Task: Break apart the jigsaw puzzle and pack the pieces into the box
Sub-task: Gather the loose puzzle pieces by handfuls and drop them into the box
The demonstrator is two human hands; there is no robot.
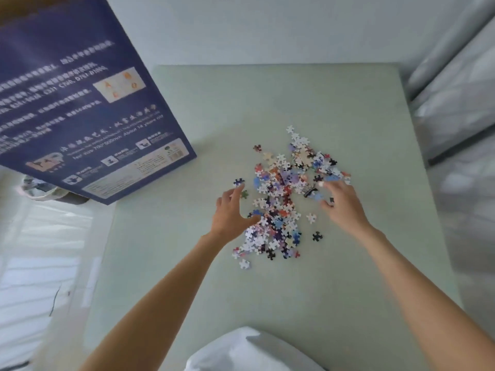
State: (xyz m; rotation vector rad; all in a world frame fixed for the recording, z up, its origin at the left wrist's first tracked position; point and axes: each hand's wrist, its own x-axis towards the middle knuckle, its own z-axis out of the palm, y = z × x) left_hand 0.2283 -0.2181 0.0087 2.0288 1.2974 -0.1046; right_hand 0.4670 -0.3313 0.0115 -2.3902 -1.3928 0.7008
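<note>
Pieces [281,199] lie already broken apart in one loose, ragged heap on the pale green tabletop [321,290], with a few strays just off the heap's edges, such as a dark piece [317,236] on its near right side and a white one [244,264] at its near end. The box [80,108], dark blue with printed text, rises tilted well off to the heap's left; its opening is not visible. The left hand [231,212] rests at the heap's left edge, fingers spread and relaxed, holding nothing, a fingertip touching a dark blue piece [238,182]. The right hand [341,200] sits on the heap's right edge, fingers loosely bent over pieces; whether it grips any is unclear. These pieces look like thin, stiff card: very light, prone to scatter and slide on the smooth surface. Probably best handled by cupping both hands from opposite sides and scooping handfuls; strays need a fingertip pinch at the edge.
</note>
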